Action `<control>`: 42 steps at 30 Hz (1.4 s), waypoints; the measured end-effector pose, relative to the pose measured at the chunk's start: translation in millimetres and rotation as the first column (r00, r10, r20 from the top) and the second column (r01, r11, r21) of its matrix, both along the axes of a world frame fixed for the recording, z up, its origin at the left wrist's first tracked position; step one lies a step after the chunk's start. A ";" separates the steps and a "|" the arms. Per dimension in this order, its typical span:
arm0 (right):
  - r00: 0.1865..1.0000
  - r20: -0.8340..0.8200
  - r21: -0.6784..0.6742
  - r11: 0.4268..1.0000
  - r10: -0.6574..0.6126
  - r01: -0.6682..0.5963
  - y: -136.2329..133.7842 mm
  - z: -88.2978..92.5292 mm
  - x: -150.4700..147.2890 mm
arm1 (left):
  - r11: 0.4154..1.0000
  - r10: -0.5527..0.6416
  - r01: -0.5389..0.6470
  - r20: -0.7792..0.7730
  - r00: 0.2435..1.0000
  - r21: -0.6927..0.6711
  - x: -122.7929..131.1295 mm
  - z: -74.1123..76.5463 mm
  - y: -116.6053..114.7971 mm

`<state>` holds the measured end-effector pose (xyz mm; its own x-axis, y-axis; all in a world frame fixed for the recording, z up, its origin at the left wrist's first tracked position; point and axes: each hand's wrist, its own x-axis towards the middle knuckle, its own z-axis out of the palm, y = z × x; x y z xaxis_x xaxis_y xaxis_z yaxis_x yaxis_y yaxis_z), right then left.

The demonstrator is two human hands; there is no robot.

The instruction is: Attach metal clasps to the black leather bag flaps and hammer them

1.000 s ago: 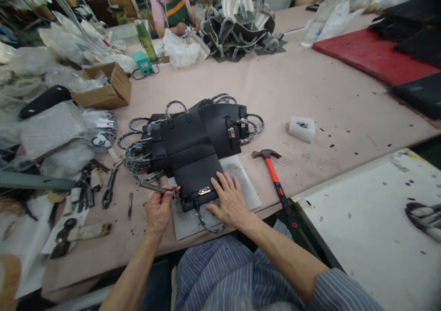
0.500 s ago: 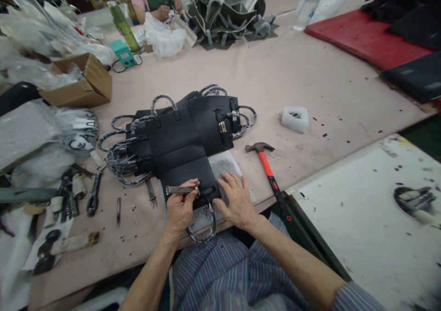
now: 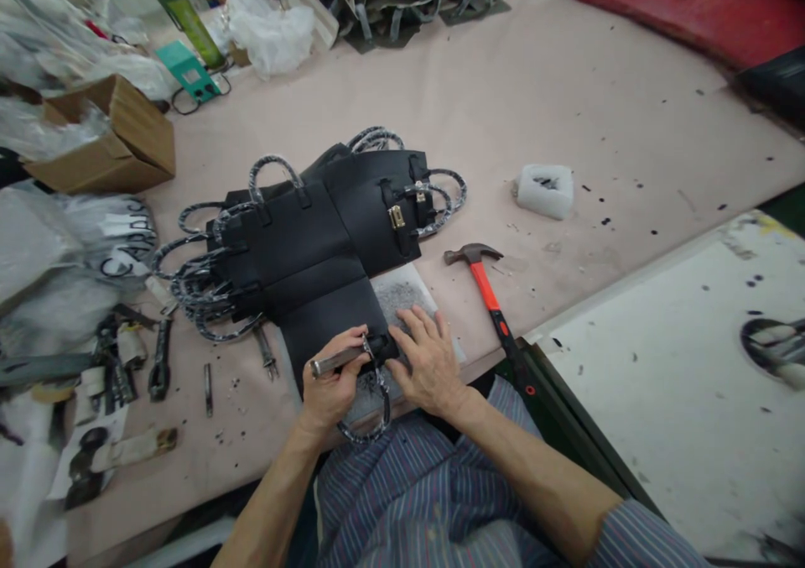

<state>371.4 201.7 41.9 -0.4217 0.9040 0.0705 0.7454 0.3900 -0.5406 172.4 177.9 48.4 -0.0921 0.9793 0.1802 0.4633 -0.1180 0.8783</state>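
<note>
My left hand (image 3: pixel 332 383) is closed round a slim metal tool (image 3: pixel 336 358) whose tip points at the near edge of a black handbag (image 3: pixel 333 320). That bag lies on a grey speckled pad (image 3: pixel 406 295) at the table's near edge. My right hand (image 3: pixel 424 358) lies flat with fingers spread on the bag's near edge, right beside the tool tip. A wrapped bag handle (image 3: pixel 368 417) loops out below both hands. More black handbags (image 3: pixel 327 216) with wrapped handles are stacked just behind.
A hammer (image 3: pixel 490 299) with an orange-and-black handle lies to the right of the pad. A white block (image 3: pixel 544 190) sits farther right. Pliers and small tools (image 3: pixel 157 358) lie at left, a cardboard box (image 3: pixel 113 136) beyond them. A white speckled board (image 3: pixel 685 358) stands at right.
My left hand brought the metal tool from the bag's left side onto its near edge. My right hand slid a little nearer. The view dropped closer to the table.
</note>
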 end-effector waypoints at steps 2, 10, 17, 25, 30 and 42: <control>1.000 0.000 0.002 1.000 0.003 -0.003 0.1 -0.1 -0.2 | 0.999 -0.032 0.032 -0.037 0.999 0.007 0.4 -0.7 0.0; 1.000 -0.030 0.015 1.000 0.001 0.000 -0.8 -3.7 -0.1 | 0.996 -0.078 0.081 -0.078 0.994 0.031 -2.1 -3.7 1.0; 0.999 -0.036 0.016 1.000 -0.001 0.002 -1.3 -4.4 0.6 | 0.994 -0.095 0.100 -0.093 0.991 0.043 -0.5 -3.3 3.1; 0.998 -0.064 -0.006 1.000 -0.004 0.004 -0.6 -2.3 -1.1 | 0.993 -0.094 0.106 -0.172 0.981 0.060 -1.4 -7.4 2.3; 0.980 -0.195 0.018 0.999 -0.033 0.037 0.5 -2.5 12.8 | 0.991 -0.076 0.095 -0.182 0.980 0.093 0.5 -5.1 -0.1; 0.841 0.224 0.101 0.870 -0.493 0.483 38.6 -15.3 116.6 | 0.980 -0.117 0.151 -0.237 0.965 0.132 3.1 -6.4 8.6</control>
<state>488.0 240.3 26.6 0.0652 0.9958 0.0648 0.9473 -0.0413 -0.3175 175.5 186.5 42.0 0.0980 0.9408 0.3244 0.6192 -0.3129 0.7202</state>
